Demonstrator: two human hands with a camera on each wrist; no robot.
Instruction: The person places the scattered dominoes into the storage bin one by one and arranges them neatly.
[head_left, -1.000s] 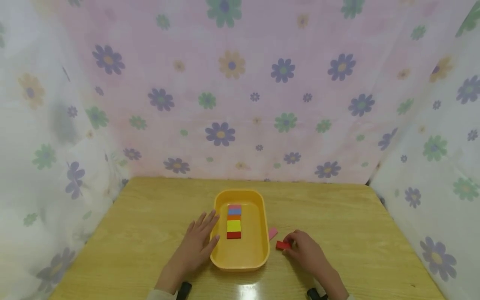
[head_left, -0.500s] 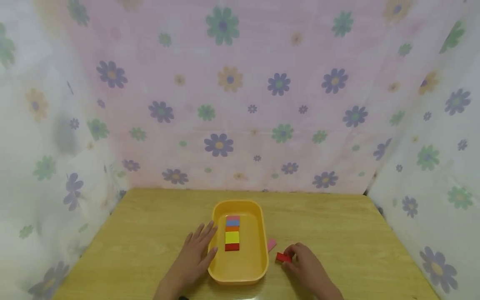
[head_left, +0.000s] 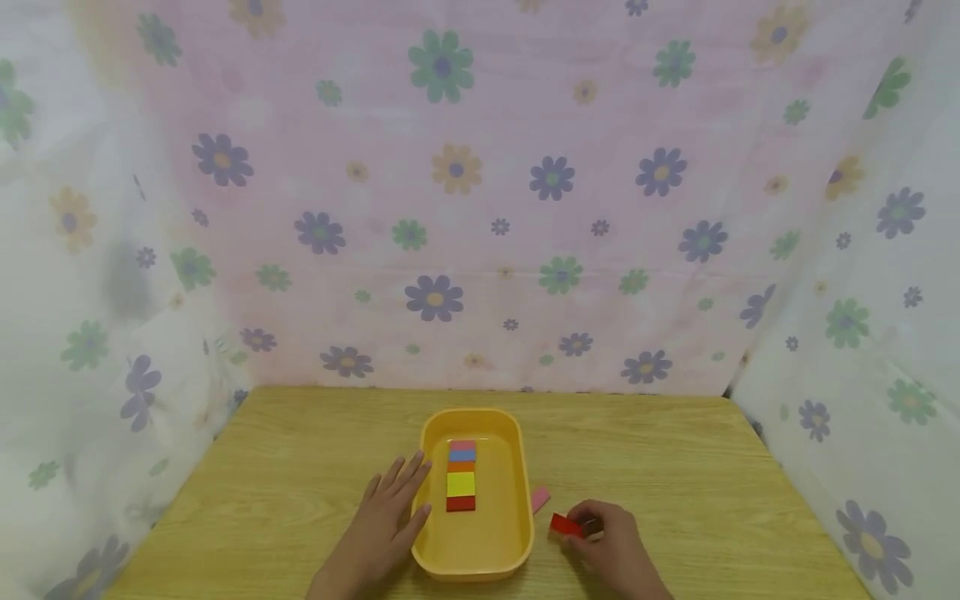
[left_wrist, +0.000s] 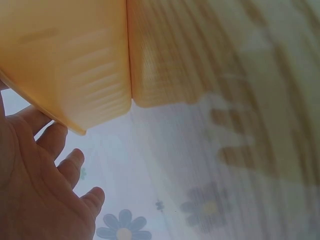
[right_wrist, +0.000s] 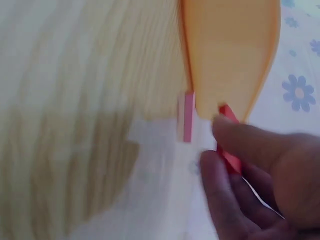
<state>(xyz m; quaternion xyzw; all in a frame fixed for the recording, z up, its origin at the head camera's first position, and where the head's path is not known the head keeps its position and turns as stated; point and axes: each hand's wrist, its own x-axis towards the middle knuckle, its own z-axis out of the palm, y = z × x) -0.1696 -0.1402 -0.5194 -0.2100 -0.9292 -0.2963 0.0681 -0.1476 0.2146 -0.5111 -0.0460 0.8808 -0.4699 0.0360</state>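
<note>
A yellow plastic tray (head_left: 495, 546) stands on the table. Inside it, toward the left, lies a column of flat blocks: pink, blue, orange, yellow (head_left: 461, 484) and dark red (head_left: 461, 503). My left hand (head_left: 382, 529) rests against the tray's left rim with fingers straight; the left wrist view has the hand (left_wrist: 45, 175) beside the tray's outer wall (left_wrist: 75, 60). To the tray's right, my right hand (head_left: 617, 542) pinches a red block (head_left: 566, 526) between thumb and fingers. In the right wrist view the block (right_wrist: 230, 162) is partly covered by the fingers.
A pink block (head_left: 541, 499) lies on the wooden table (head_left: 300, 467) close to the tray's right wall, and shows upright-edged in the right wrist view (right_wrist: 188, 117). Flower-patterned cloth (head_left: 495, 275) encloses the table at the back and both sides.
The head view has tilted up, so everything sits lower in it. My right hand still holds the red block, which now looks tilted and slightly raised. The left hand stays at the tray.
</note>
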